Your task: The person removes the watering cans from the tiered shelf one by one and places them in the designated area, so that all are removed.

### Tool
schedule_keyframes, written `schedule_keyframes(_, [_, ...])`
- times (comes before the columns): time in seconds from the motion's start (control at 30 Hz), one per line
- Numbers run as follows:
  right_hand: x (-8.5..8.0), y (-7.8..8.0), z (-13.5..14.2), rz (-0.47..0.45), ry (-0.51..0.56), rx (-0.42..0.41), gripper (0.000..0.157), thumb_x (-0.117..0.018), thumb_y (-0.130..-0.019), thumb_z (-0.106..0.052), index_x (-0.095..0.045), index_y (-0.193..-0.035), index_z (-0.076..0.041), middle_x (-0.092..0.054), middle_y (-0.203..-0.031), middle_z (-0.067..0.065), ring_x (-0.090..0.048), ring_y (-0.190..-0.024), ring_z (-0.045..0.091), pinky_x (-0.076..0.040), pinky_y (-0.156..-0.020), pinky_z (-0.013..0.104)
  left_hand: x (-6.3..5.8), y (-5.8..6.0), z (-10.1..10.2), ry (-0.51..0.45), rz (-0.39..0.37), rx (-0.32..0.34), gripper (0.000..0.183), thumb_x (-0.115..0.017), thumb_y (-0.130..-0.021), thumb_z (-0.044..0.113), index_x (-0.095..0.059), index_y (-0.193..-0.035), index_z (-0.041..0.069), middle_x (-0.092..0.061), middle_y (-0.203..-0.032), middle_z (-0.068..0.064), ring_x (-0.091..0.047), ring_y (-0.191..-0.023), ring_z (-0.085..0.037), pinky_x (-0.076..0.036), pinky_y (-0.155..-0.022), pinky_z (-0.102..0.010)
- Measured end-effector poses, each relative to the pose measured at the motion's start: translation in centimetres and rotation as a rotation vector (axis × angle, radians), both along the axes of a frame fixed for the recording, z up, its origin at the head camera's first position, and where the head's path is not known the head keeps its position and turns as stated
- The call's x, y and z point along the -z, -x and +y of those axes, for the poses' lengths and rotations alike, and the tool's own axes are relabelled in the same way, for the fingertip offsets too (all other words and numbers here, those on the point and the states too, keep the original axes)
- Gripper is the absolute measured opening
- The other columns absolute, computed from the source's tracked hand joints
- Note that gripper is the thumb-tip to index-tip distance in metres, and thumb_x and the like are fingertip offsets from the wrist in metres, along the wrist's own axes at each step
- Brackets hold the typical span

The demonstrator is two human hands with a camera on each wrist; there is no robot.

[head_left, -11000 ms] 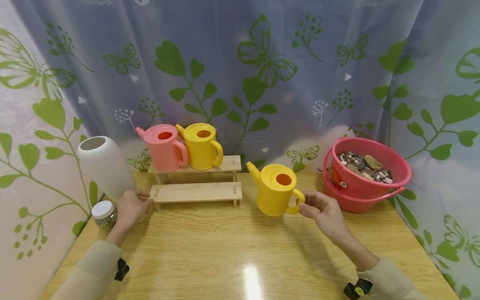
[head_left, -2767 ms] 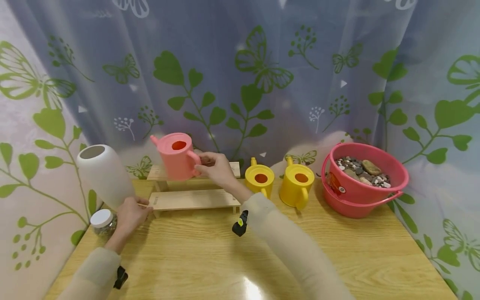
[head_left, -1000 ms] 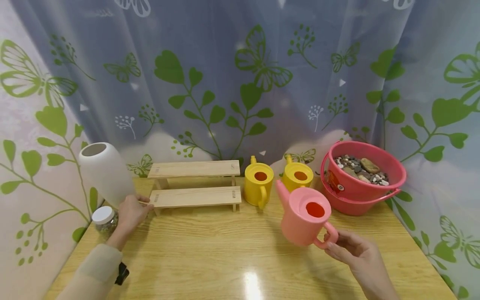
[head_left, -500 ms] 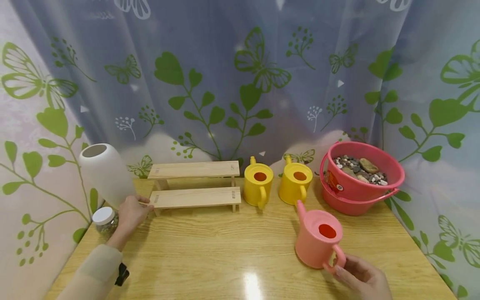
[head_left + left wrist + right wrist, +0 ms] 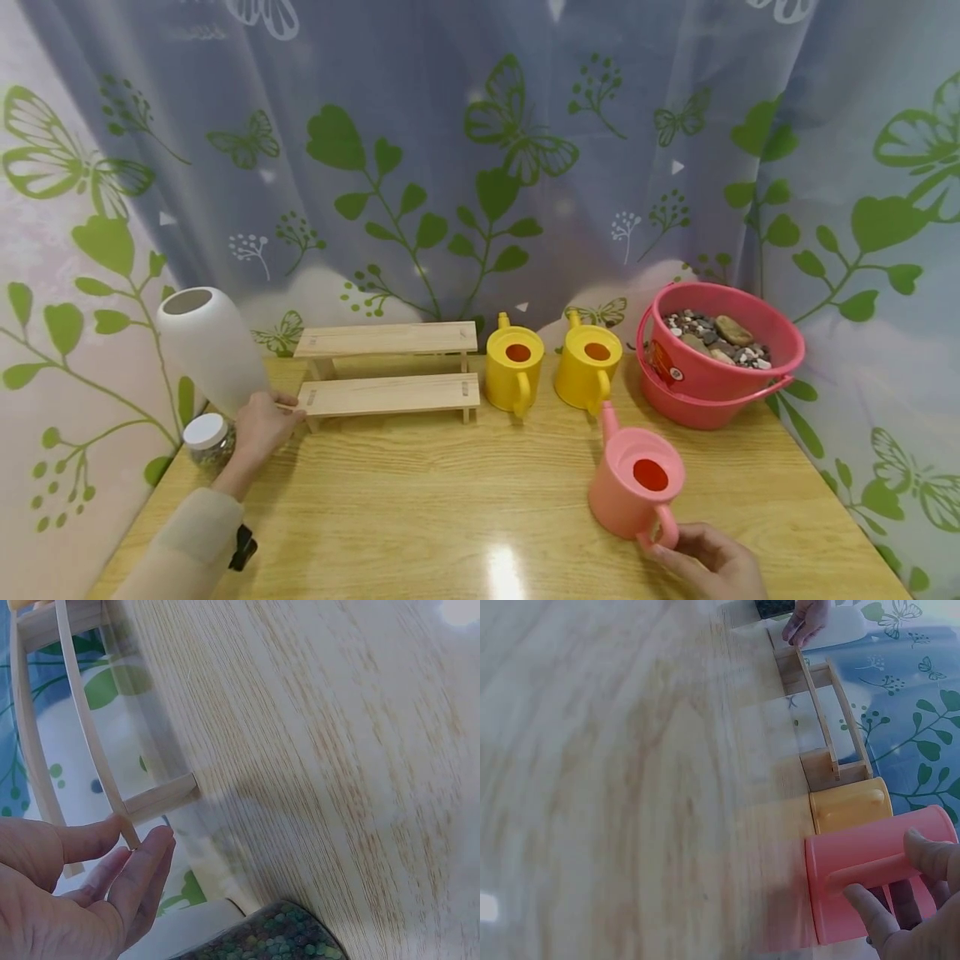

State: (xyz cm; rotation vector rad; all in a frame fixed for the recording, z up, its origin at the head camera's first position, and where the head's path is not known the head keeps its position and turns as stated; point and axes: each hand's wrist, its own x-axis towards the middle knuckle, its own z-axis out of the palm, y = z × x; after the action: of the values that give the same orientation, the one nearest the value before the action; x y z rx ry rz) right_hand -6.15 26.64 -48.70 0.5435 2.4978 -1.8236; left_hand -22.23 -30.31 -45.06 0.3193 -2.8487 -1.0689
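Observation:
My left hand [image 5: 258, 429] pinches the left end of a two-tier wooden rack's lower board [image 5: 390, 395]; the left wrist view shows the board's end [image 5: 129, 832] between thumb and fingertips. At the front right, my right hand [image 5: 712, 562] grips the handle of a pink watering can [image 5: 618, 492]. The can is upright, spout towards the back, and its base appears to be on the table. In the right wrist view, thumb and fingers curl round the pink handle [image 5: 870, 871]. Two yellow watering cans, one [image 5: 510, 371] beside the rack and another [image 5: 583, 371] further right, stand behind it.
A pink bucket [image 5: 720, 392] of stones stands at the back right. On the left are a white vase [image 5: 217, 350] and a white-lidded jar [image 5: 210, 446], close to my left hand. A patterned curtain [image 5: 420, 150] hangs behind the wooden table [image 5: 390, 500].
Earlier, my right hand held a yellow can; then it lifted the pink can off the rack's upper board and carried it to the front right. My left hand has stayed at the rack.

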Motion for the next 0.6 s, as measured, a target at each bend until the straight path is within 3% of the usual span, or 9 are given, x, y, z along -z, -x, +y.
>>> schedule_keyframes(0.2, [0.1,0.4,0.0,-0.083,-0.002,0.001,0.041,-0.092,-0.082,-0.021,-0.076,-0.111,0.002,-0.082,-0.1,0.004,-0.074,-0.087,0.005,-0.06,-0.079,0.02,-0.1,0.0,0.1,-0.015,-0.005,0.002,0.036,-0.068,-0.1,0.012,-0.068,-0.123,-0.016,-0.076,-0.096,-0.031,-0.048,-0.049,-0.015,-0.04,-0.048,-0.033])
schedule_keyframes(0.4, [0.0,0.6,-0.2,-0.1,-0.016,0.0,0.049,-0.092,-0.082,-0.026,-0.074,-0.119,0.001,-0.081,-0.104,0.003,-0.072,-0.089,0.002,-0.059,-0.08,0.019,0.0,0.0,0.1,-0.005,-0.001,0.004,0.036,-0.068,-0.1,0.012,-0.068,-0.124,-0.015,-0.074,-0.108,-0.035,-0.054,-0.054,-0.016,-0.042,-0.049,-0.033])
schedule_keyframes(0.6, [-1.6,0.6,0.7,-0.045,-0.098,-0.027,0.057,-0.088,-0.088,-0.03,-0.067,-0.132,-0.001,-0.079,-0.108,-0.006,-0.069,-0.09,-0.004,-0.057,-0.08,0.016,-0.2,-0.8,0.2,0.012,0.013,0.021,0.04,-0.069,-0.1,0.016,-0.066,-0.124,-0.016,-0.07,-0.116,-0.04,-0.073,-0.083,-0.04,-0.055,-0.061,-0.039])
